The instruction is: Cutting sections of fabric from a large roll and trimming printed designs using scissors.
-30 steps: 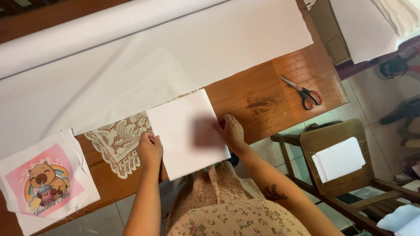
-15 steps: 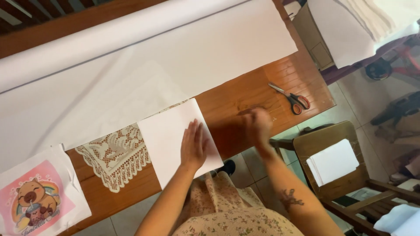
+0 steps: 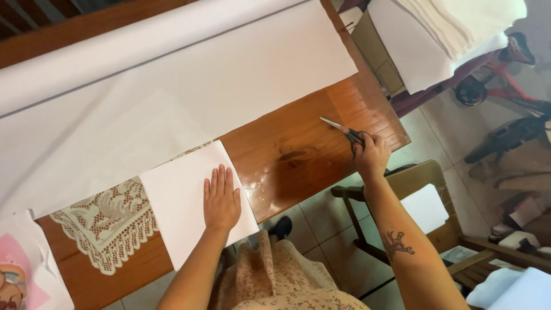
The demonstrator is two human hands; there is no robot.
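Pressing flat on the white sheet (image 3: pixel 189 206), the left hand (image 3: pixel 221 201) lies open while the right hand (image 3: pixel 372 155) grips scissors (image 3: pixel 344 131) near the table edge (image 3: pixel 396 123).

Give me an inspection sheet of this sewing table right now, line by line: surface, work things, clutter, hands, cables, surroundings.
Surface: wooden table, glossy, mostly covered by a wide white fabric sheet off a roll.
Job's things: white square piece lies flat at the near edge; scissors near the right end.
Clutter: cream lace piece partly under the white square; pink printed patch at far left.
Grips: left hand flat on the white square; right hand on the scissor handles, grip not clear.
Cables: nothing seen.
Surroundings: wooden chair with white pieces on it, tiled floor, stacked white fabric upper right.
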